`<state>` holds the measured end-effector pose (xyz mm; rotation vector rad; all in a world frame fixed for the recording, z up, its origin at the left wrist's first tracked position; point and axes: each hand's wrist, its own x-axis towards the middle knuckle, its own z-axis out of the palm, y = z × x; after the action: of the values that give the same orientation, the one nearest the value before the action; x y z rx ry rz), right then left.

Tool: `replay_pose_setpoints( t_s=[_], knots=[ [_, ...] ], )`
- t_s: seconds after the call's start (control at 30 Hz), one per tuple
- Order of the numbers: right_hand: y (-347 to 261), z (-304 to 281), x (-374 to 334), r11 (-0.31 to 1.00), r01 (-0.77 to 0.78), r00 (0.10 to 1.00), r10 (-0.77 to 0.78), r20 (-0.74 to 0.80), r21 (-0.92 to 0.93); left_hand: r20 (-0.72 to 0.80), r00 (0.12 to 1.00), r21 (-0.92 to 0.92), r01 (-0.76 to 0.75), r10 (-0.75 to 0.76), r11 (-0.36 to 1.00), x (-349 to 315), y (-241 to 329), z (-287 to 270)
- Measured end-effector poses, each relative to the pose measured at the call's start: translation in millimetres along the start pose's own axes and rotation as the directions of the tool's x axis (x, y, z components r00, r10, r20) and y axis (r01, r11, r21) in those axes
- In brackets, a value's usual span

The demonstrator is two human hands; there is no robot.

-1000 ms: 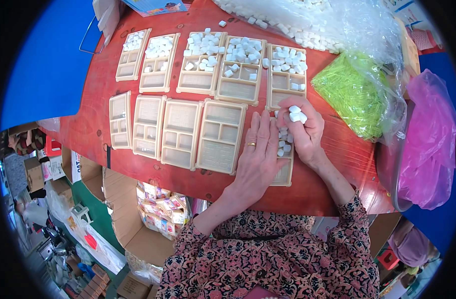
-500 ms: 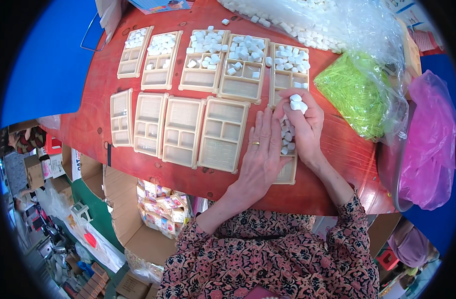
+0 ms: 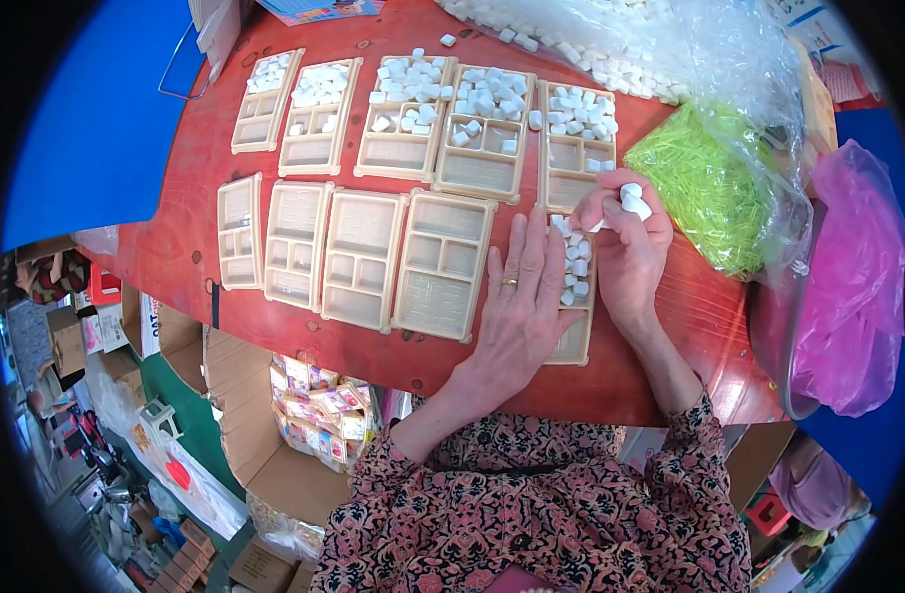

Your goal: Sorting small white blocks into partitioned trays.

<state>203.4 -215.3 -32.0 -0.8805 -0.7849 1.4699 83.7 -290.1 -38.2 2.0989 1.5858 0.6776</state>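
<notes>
My left hand (image 3: 517, 301) lies with its fingers stretched out along the left edge of a beige compartment tray (image 3: 571, 348), wearing a ring. White marshmallow-like pieces (image 3: 577, 267) fill the far part of that tray, partly hidden by my fingers. Just off the tray's far right corner, my right hand (image 3: 632, 267) is closed around a few white marshmallows (image 3: 634, 201), which poke out between thumb and fingers. Beyond it stands another tray (image 3: 569, 193) with marshmallows heaped in its far compartment and a few in a small middle one.
Several bare trays (image 3: 440, 287) stand in a row to the left, with partly filled trays (image 3: 484, 178) behind. A clear bag of marshmallows (image 3: 610, 64) lies at the back, green shredded filler (image 3: 694, 183) and a pink plastic bag (image 3: 853, 287) at right. Below left is an open carton (image 3: 284, 484).
My right hand has moved right, away from my left hand, with marshmallows still in it. More of the near tray's pieces and the tray behind now show. My left hand has hardly moved.
</notes>
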Motion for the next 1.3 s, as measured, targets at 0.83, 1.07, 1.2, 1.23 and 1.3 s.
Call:
replay_pose_setpoints(
  t_s=[0.83, 1.07, 1.2, 1.23, 1.3],
  knots=[
    [17, -4, -7, 0.993, 0.041, 0.998, -0.035, 0.054, -0.107, -0.023, 0.994, -0.051, -0.103, 0.102, 0.993, -3, -12, 3],
    [20, -3, -8, 0.982, 0.059, 0.995, -0.043, 0.092, -0.179, -0.124, 0.985, -0.035, -0.125, 0.119, 0.992, -5, -14, 4],
    [21, -4, -10, 0.985, 0.07, 0.994, -0.055, 0.093, -0.157, -0.136, 0.985, -0.133, -0.125, 0.107, 0.983, -3, -14, 2],
    [21, -5, -11, 0.987, 0.107, 0.989, -0.094, 0.114, -0.121, -0.169, 0.983, -0.191, -0.108, 0.075, 0.976, -3, -14, -1],
    [15, -8, -12, 0.988, 0.077, 0.993, -0.063, 0.099, -0.137, -0.244, 0.97, -0.267, -0.054, -0.013, 0.962, -3, -10, -10]
  ],
)
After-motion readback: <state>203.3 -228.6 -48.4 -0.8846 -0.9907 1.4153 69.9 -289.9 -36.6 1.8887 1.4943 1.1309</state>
